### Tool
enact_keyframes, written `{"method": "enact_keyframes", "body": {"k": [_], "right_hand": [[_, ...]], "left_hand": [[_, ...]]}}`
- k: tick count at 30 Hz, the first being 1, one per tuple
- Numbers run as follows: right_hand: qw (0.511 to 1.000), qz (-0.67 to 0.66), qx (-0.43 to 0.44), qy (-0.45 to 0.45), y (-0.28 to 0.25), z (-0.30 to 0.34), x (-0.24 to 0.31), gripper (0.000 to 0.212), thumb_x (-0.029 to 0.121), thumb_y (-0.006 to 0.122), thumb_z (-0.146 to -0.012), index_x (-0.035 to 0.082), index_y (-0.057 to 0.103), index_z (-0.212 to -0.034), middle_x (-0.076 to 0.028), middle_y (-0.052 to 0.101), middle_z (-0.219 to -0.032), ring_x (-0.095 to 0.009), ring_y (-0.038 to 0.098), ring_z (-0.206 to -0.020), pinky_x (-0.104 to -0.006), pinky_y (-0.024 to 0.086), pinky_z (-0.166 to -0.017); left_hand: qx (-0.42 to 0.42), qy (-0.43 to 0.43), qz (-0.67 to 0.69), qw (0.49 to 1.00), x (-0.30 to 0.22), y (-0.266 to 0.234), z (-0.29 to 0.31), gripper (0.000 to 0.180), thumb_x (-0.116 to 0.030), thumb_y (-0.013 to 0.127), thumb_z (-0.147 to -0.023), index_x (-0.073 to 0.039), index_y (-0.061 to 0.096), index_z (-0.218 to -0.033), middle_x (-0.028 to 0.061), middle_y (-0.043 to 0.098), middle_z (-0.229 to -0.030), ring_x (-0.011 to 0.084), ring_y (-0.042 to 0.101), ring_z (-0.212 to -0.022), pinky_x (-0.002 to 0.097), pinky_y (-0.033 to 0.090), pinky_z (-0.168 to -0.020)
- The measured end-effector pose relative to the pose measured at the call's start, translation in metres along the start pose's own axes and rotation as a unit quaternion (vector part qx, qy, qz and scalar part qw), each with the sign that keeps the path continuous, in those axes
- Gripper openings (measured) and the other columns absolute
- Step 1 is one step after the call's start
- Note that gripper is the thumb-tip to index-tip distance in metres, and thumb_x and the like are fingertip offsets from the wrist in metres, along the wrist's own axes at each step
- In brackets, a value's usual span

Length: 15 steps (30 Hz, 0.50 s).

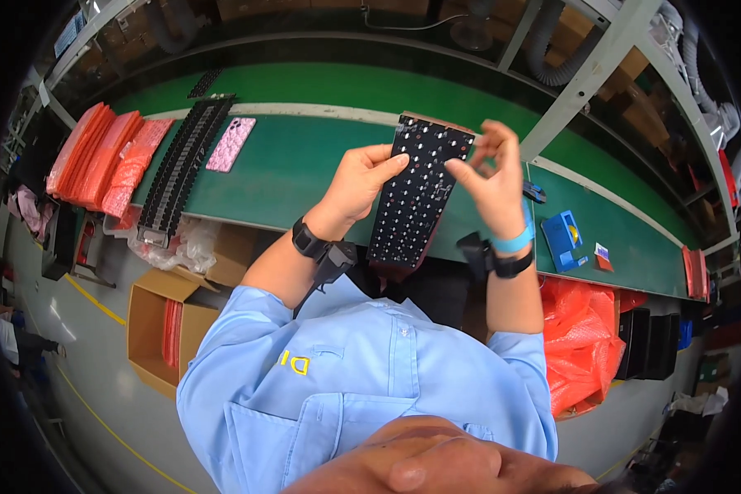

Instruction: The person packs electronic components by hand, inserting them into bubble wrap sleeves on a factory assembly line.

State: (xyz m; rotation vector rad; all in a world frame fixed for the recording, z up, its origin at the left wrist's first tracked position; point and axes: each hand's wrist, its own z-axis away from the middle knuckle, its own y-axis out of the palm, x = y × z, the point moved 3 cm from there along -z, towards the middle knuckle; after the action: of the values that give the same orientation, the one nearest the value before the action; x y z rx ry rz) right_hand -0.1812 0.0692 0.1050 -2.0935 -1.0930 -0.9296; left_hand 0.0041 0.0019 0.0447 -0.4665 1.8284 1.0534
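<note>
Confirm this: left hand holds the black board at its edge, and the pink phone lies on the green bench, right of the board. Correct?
Not quite: the head view shows the pink phone left of the black board, not right. The left hand does hold the board at its edge, and the phone does lie on the green bench.

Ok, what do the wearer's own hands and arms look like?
Left hand and right hand ungloved; light-blue sleeves end near the elbows. Each wears a black wrist strap with a black device; the right adds a bright-blue wristband.
</note>
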Motion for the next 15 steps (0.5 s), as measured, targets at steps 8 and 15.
{"method": "enact_keyframes", "body": {"k": [8, 15], "right_hand": [[0.91, -0.093, 0.372, 0.157, 0.004, -0.056, 0.011, 0.031, 0.006, 0.075, -0.082, -0.001, 0.063, -0.11, 0.0, 0.067, -0.088, -0.008, 0.06, -0.078, -0.0227, 0.049, -0.073], [0.954, -0.073, 0.267, 0.115, -0.048, -0.121, 0.045, 0.035, 0.006, 0.071, -0.085, -0.002, 0.059, -0.117, -0.003, 0.068, -0.094, -0.01, 0.064, -0.079, -0.024, 0.053, -0.07]], "left_hand": [[0.041, 0.044, 0.003, 0.998, -0.013, 0.014, 0.004, 0.038, -0.015, 0.065, -0.093, 0.005, 0.058, -0.124, 0.0087, 0.068, -0.109, 0.0147, 0.066, -0.096, 0.0289, 0.054, -0.085], [0.235, -0.082, -0.091, 0.964, 0.059, -0.007, 0.041, 0.043, -0.014, 0.077, -0.081, 0.001, 0.064, -0.119, 0.0043, 0.069, -0.11, 0.0122, 0.064, -0.096, 0.0285, 0.05, -0.089]]}}
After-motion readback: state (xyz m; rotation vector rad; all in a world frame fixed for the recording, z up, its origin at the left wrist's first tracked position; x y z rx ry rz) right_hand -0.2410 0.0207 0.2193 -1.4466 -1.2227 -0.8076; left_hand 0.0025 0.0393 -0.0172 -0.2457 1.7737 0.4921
